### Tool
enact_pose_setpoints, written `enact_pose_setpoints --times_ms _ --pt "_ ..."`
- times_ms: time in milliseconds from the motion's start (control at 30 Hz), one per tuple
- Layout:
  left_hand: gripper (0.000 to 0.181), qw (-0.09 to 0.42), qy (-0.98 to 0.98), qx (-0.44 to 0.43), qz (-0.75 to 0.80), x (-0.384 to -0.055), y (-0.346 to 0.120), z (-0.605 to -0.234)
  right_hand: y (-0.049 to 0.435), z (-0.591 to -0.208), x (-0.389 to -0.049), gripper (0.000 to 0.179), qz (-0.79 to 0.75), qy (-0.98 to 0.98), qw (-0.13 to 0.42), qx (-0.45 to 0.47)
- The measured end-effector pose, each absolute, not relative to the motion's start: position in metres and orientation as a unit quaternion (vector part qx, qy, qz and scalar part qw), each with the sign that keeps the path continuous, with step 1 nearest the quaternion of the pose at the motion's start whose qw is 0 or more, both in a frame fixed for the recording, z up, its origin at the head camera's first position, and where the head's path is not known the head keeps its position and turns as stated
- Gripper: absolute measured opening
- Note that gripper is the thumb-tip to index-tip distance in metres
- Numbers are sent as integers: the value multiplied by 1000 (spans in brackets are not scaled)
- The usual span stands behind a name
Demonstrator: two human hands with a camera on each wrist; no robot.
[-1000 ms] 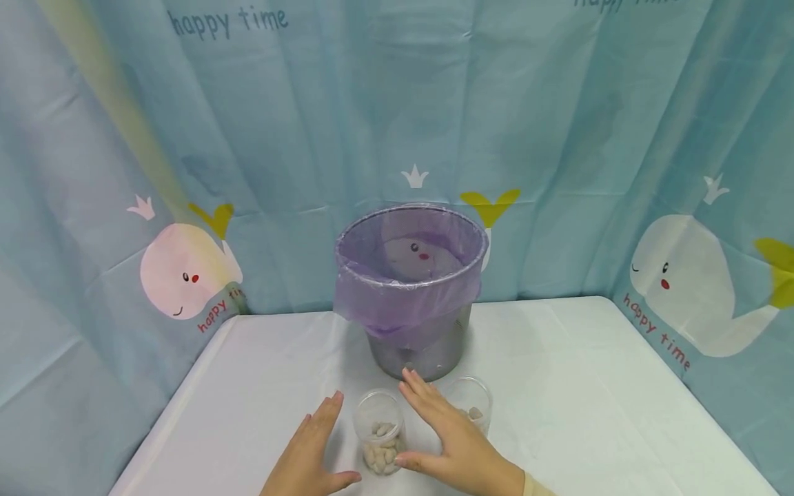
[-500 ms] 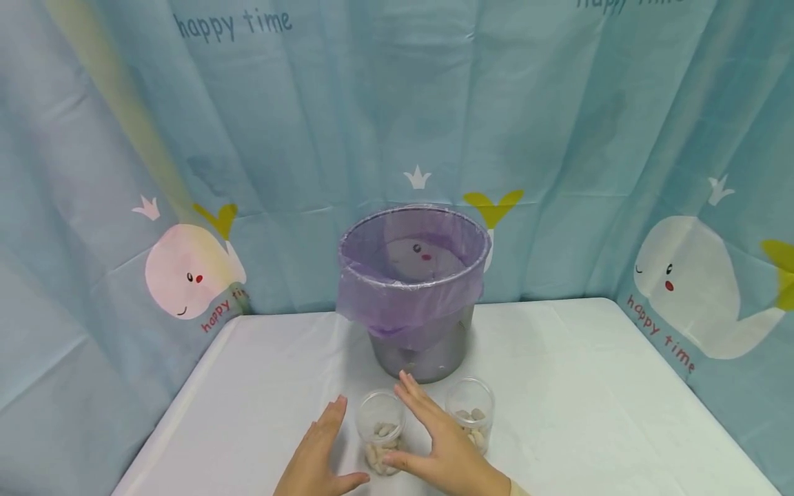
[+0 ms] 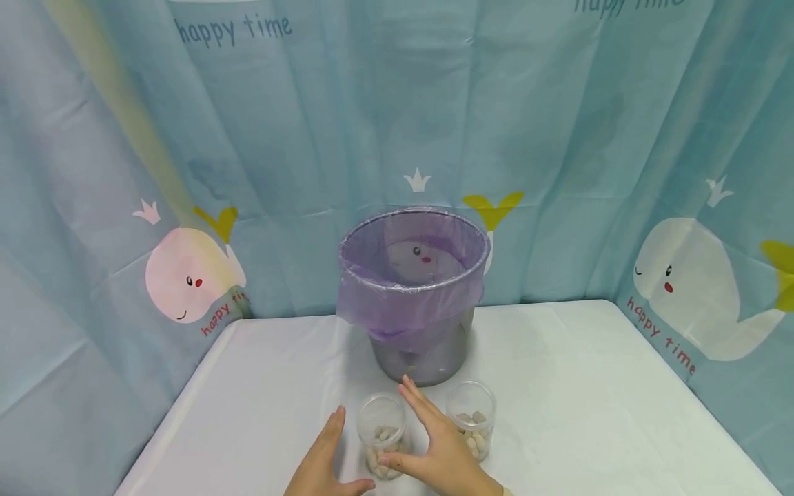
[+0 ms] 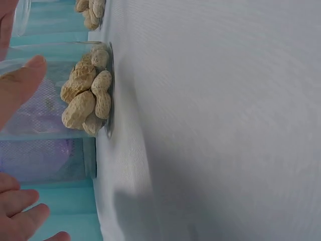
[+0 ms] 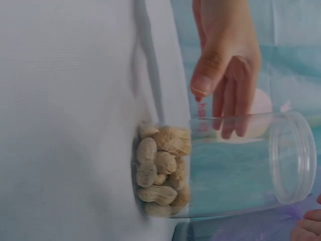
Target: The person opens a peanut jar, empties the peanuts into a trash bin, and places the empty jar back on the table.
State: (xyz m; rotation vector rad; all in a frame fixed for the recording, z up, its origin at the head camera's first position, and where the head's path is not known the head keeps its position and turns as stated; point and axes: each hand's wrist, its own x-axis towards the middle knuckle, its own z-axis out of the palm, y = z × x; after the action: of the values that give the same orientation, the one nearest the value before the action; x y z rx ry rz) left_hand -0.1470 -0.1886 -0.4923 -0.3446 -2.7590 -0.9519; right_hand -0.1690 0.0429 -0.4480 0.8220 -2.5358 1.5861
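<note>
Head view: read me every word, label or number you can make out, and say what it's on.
"happy time": dark letters, upper left of the curtain.
"happy time": curtain's upper right, partly cut off by the picture's edge.
"happy time": red, curtain's right side.
"happy ti": red, curtain's left side, ending unclear at a fold.
No readable text on the bin, left jar or right jar.

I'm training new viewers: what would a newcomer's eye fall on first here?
Probably the purple liner folded over the gray bin towards the back of the white table. In front, a clear jar part-filled with peanuts stands between the person's left grip and right grip. A second jar stands to its right.
</note>
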Motion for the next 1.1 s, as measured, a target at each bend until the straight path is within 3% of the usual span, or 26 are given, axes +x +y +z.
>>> enact_pose_setpoints --times_ms 500,767,1100 --pt "114 91 -913 -62 -392 -141 -170 -497 39 -461 -171 96 516 -823 6 238" --pt "104 154 -896 -27 -415 -140 -158 -503 36 -462 -172 100 519 -826 -14 220" --pt "108 70 -864 46 -497 -143 -144 -502 33 -463 -176 102 540 -818 -12 201"
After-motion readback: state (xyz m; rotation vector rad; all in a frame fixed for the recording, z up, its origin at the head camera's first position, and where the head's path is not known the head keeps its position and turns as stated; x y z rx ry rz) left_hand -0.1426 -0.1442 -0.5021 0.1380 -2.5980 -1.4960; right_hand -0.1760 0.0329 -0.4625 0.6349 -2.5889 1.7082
